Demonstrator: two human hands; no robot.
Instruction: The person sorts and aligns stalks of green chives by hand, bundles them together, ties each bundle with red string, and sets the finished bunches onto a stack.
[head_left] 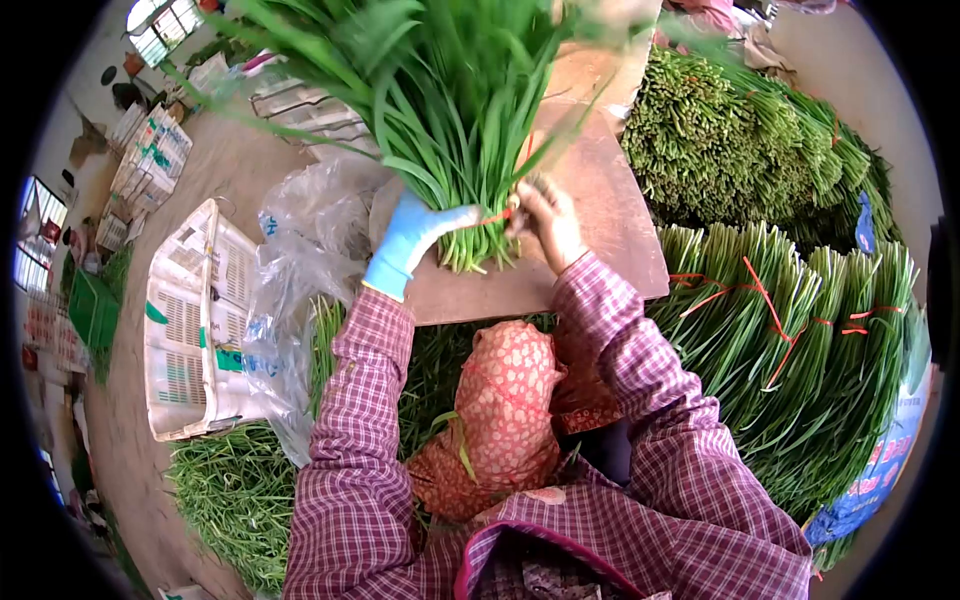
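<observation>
A bunch of green garlic chives (455, 140) stands over a brown board (605, 235), its cut ends down and its leaves fanning away from me, blurred at the tips. My left hand (410, 235), in a blue and grey glove, is wrapped round the bunch low on its left side. A thin red tie (496, 215) crosses the stems near their ends. At the right side of the bunch, my right hand (550, 218) pinches the tie with its fingers closed together. Part of the tie is hidden behind my fingers.
Several tied chive bunches (800, 310) with loose red ties (765, 300) lie to the right. Behind them is a big stack of green stems (730, 140). On the left are a white plastic crate (185, 330), clear plastic bags (300, 250) and loose greens (235, 500).
</observation>
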